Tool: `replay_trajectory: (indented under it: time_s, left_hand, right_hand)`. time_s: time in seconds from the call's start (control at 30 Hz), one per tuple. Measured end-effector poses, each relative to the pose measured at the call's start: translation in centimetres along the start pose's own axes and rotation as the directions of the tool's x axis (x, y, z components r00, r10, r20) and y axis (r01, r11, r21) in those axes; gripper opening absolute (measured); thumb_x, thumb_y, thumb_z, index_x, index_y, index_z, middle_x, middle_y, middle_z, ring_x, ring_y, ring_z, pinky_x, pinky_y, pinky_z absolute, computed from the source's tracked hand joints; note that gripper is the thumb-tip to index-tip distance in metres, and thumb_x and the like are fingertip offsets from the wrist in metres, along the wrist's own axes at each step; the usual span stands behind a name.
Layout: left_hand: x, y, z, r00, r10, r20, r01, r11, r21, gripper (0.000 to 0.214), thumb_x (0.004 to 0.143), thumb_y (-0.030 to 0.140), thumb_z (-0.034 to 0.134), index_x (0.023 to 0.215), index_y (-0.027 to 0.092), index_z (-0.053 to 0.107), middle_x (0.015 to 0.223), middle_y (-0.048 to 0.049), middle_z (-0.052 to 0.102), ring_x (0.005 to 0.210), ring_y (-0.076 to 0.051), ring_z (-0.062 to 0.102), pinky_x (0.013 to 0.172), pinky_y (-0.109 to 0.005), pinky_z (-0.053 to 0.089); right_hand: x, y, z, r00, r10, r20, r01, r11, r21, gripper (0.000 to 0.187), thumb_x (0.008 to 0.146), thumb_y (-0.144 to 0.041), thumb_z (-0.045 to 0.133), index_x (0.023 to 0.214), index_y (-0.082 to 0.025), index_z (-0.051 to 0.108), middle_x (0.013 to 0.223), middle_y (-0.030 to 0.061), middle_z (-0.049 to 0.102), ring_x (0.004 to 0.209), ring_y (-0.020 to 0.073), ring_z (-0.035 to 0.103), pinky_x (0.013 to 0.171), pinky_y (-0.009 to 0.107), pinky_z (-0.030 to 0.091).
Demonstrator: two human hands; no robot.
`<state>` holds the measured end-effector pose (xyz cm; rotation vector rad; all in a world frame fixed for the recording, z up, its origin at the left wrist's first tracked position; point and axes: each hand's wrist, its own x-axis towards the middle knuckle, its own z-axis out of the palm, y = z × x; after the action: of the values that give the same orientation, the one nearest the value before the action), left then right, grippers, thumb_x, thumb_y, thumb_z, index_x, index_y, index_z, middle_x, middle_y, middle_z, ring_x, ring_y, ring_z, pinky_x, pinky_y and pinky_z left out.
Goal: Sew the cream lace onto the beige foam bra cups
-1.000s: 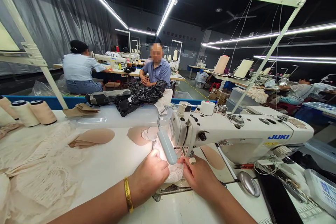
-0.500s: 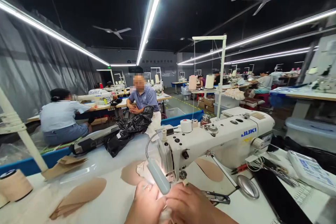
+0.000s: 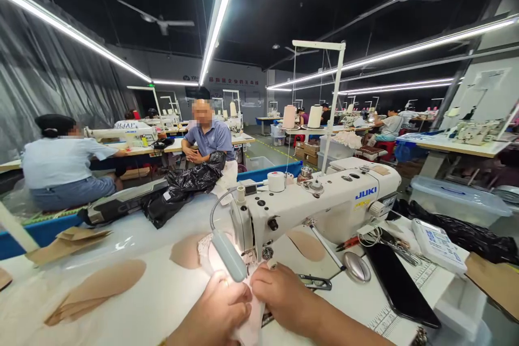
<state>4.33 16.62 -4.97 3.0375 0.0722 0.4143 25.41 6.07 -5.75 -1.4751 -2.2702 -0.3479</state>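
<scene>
A white JUKI sewing machine stands on the white table in front of me. Both my hands rest at its needle end, under its small grey lamp. My left hand is closed on a pale lace fabric piece, pinching it from the left. My right hand grips the same piece from the right, a pale cap on one fingertip. The fabric runs back under the presser foot. Much of it is hidden by my fingers.
Beige foam cups lie on the table at left, another under the machine arm. Scissors, a black phone and a white device lie to the right. A seated person faces me; other workers sit at further machines.
The view has swung up and to the right, so the lace pile and thread cones at left dropped out of sight. My hands stayed on the fabric at the needle.
</scene>
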Motion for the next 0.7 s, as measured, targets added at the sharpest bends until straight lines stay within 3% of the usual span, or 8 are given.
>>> replay_trajectory:
  time_s: [0.07, 0.2, 0.3, 0.43, 0.57, 0.7]
  left_hand:
    - [-0.1, 1.3, -1.8, 0.997, -0.068, 0.021, 0.069, 0.992, -0.107, 0.024, 0.066, 0.016, 0.071, 0.087, 0.024, 0.060, 0.117, -0.0016, 0.071, 0.095, -0.026, 0.063, 0.088, -0.040, 0.046]
    - [0.0, 1.8, -4.1, 0.993, -0.121, 0.015, 0.121, 0.991, -0.062, 0.023, 0.072, 0.008, 0.062, 0.090, 0.023, 0.059, 0.103, -0.0017, 0.071, 0.090, -0.027, 0.064, 0.087, -0.045, 0.043]
    - [-0.1, 1.2, -4.1, 0.993, -0.113, -0.045, 0.114, 0.993, 0.014, 0.030, 0.077, 0.008, 0.060, 0.102, 0.023, 0.063, 0.101, -0.0031, 0.071, 0.092, -0.029, 0.066, 0.090, -0.049, 0.042]
    - [0.0, 1.0, -3.1, 0.990, -0.048, -0.130, 0.063, 0.991, 0.115, 0.035, 0.072, 0.003, 0.060, 0.101, 0.022, 0.062, 0.103, -0.0041, 0.073, 0.091, -0.028, 0.067, 0.089, -0.048, 0.041]
    - [0.4, 1.5, -2.6, 0.981, 0.063, -0.181, -0.032, 0.985, 0.171, 0.029, 0.077, -0.004, 0.052, 0.091, 0.021, 0.058, 0.088, 0.0017, 0.072, 0.076, -0.023, 0.065, 0.087, -0.047, 0.037]
    - [0.7, 1.5, -2.8, 0.975, 0.075, -0.209, -0.039, 0.984, 0.172, 0.029, 0.072, -0.006, 0.051, 0.085, 0.020, 0.054, 0.081, 0.0032, 0.070, 0.071, -0.021, 0.064, 0.082, -0.045, 0.035]
  right_hand:
    - [-0.2, 0.3, -0.3, 0.999, 0.035, 0.002, -0.035, 0.999, 0.000, 0.024, 0.081, 0.000, 0.060, 0.085, -0.024, 0.061, 0.084, -0.0009, 0.071, 0.077, 0.0197, 0.060, 0.068, 0.030, 0.042]
    - [-0.9, 0.8, -0.6, 0.997, 0.080, 0.015, -0.081, 0.996, 0.041, 0.030, 0.087, 0.002, 0.052, 0.095, -0.024, 0.064, 0.094, 0.0037, 0.074, 0.086, 0.0226, 0.062, 0.076, 0.031, 0.047]
    - [-1.2, 0.7, -0.9, 0.998, 0.051, -0.026, -0.048, 0.995, 0.087, 0.032, 0.091, 0.002, 0.049, 0.102, -0.024, 0.065, 0.098, 0.0047, 0.076, 0.090, 0.0230, 0.065, 0.078, 0.032, 0.049]
    - [-1.1, 0.3, -1.3, 1.000, -0.009, -0.028, 0.012, 0.992, 0.126, 0.033, 0.090, 0.003, 0.050, 0.101, -0.024, 0.065, 0.100, 0.0043, 0.076, 0.094, 0.0228, 0.066, 0.084, 0.033, 0.052]
    - [-1.0, 0.3, -1.4, 0.999, 0.041, 0.012, -0.042, 0.990, 0.137, 0.036, 0.087, 0.003, 0.053, 0.105, -0.025, 0.067, 0.105, 0.0040, 0.077, 0.102, 0.0237, 0.066, 0.088, 0.034, 0.052]
    - [-0.9, 0.2, -1.8, 0.993, 0.108, 0.050, -0.114, 0.982, 0.153, 0.042, 0.084, 0.003, 0.052, 0.109, -0.026, 0.069, 0.111, 0.0032, 0.078, 0.108, 0.0239, 0.066, 0.093, 0.034, 0.052]
